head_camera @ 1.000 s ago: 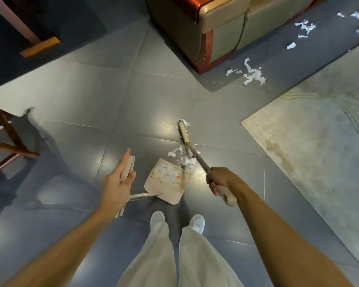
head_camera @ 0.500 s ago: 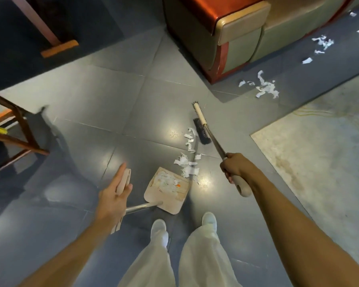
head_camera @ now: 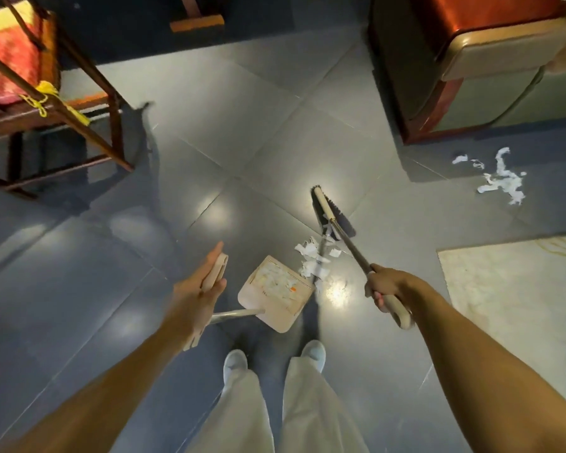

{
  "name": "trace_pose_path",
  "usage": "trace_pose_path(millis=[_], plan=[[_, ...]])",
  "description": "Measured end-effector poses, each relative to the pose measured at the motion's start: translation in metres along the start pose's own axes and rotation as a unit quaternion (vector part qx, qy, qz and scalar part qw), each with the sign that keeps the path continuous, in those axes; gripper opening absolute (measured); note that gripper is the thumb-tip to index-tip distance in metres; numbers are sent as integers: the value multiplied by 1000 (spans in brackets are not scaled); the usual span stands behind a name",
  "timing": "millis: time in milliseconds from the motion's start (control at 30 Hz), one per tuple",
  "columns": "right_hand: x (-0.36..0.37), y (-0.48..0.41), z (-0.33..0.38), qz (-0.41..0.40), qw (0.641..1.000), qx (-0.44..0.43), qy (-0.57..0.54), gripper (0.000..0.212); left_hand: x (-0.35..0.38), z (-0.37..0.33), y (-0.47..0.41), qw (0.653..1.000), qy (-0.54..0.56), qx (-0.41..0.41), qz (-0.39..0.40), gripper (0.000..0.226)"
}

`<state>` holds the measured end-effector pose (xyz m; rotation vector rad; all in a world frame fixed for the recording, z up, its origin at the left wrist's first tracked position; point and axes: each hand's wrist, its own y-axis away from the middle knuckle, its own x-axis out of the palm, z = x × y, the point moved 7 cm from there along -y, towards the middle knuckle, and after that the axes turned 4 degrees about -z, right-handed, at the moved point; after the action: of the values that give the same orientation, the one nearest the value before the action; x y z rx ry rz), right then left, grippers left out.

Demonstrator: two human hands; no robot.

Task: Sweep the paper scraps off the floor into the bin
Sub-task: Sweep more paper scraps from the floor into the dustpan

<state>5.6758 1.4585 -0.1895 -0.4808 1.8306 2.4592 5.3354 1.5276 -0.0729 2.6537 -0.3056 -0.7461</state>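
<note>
Left hand: Your left hand (head_camera: 196,299) grips the upright beige handle of the dustpan (head_camera: 285,308). The thumb presses on the handle's front, the forefinger stretches straight up along it, and the other fingers curl behind.
Right hand: Your right hand (head_camera: 386,286) is a closed fist round the beige grip of the broom (head_camera: 323,205). The butt of the grip sticks out below the fist.
Broom: The shaft slants forward and left from your fist down to the head. The dark bristles sit at the floor (head_camera: 242,125) beyond the scraps.
Paper scraps: A small white heap of paper scraps (head_camera: 314,261) lies on the tiles at the dustpan's open lip, between the pan and the broom head and under the shaft. It is well apart from the fingers of both hands.
In the pan: More scraps (head_camera: 276,282) lie inside the dustpan.
Dustpan: It sits low in front of your shoes (head_camera: 236,359), its mouth turned toward the broom. A thin metal rod runs from its back to your left hand.
Far heap: Another scatter of scraps (head_camera: 500,181) lies to the right, near the sofa (head_camera: 471,70) and well apart from the broom.
Around you: A pale rug (head_camera: 517,289) lies at the right and a wooden chair (head_camera: 62,103) stands at the upper left.
</note>
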Motion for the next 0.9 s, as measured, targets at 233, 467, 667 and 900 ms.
trace_pose_path(millis=[233,467,667,900], plan=[[55,37,-53,28,997,66,41,86,4,4,18,998,-51,17,-22,60],[55,68,-40,-88,979,-8,184,61,-4,28,42,1000,-2,13,-4,61],[30,86,-38,-133,981,-37,137,53,-7,32,49,1000,-8,16,-9,58],[59,44,-53,-95,986,-11,139,57,-3,25,36,998,-54,34,-8,57]])
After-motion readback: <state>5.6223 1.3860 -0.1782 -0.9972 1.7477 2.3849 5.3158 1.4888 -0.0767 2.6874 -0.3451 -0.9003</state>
